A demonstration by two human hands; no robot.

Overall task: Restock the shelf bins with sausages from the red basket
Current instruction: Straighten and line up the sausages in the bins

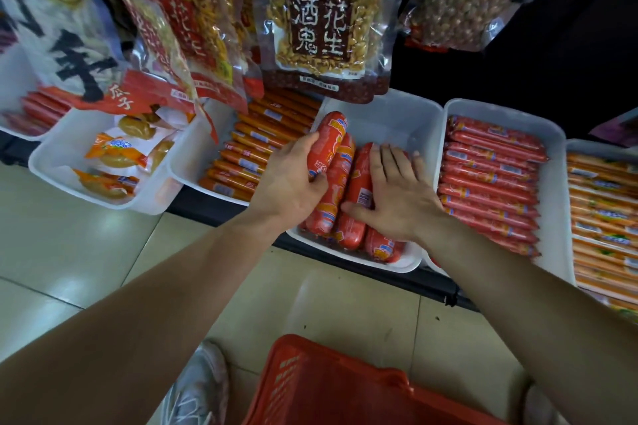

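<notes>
A white shelf bin (397,121) in the middle holds several thick red sausages (348,231) lying lengthwise; its far half is bare. My left hand (290,179) grips the top sausage (329,138) at the bin's left side. My right hand (400,193) lies flat, fingers spread, pressing on the sausages at the right of the pile. The red basket (310,386) stands on the floor below my arms; its inside is dark and I cannot tell what it holds.
White bins flank the middle one: thin orange sausages (255,148) on the left, thin red sausages (490,179) on the right, more orange sticks (604,217) far right, and yellow snack packs (114,155) further left. Peanut bags (321,28) hang above. My shoe (196,386) is by the basket.
</notes>
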